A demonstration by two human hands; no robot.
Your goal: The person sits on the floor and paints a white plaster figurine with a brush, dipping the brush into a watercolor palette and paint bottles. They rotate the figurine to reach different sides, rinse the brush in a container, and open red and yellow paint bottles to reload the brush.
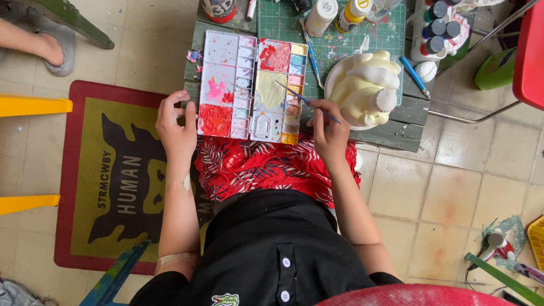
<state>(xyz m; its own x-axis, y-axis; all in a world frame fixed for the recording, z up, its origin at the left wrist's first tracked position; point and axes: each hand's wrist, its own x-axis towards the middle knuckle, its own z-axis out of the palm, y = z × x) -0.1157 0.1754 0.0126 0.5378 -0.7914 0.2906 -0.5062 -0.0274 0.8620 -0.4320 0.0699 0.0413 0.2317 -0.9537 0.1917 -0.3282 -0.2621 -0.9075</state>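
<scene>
Left hand [177,126] is clamped on the near-left edge of the open paint palette [252,85], thumb on the rim, fingers curled round it; right hand [328,126] is pinched shut on a thin blue-handled paintbrush [306,102], its tip lying across the yellowish mixing well. The palette sits at the front edge of the desk [405,122], just above the red patterned cloth [266,167] on the lap; it looks like light, stiff plastic, hinged in the middle, so I'd judge the outer rim the right place to steady it, away from wet paint that would smear. The brush looks feather-light and slim, likely slippery if paint reaches the handle; a pencil grip near the middle suits it, as here. Just right of the palette, a cream-coloured figurine [365,88] stands on a white plate [334,73]; it reads as hard and breakable, with fresh paint perhaps. Farther back, a green cutting mat [340,42], a second blue brush [413,73], and paint bottles [337,14] along the far edge.
</scene>
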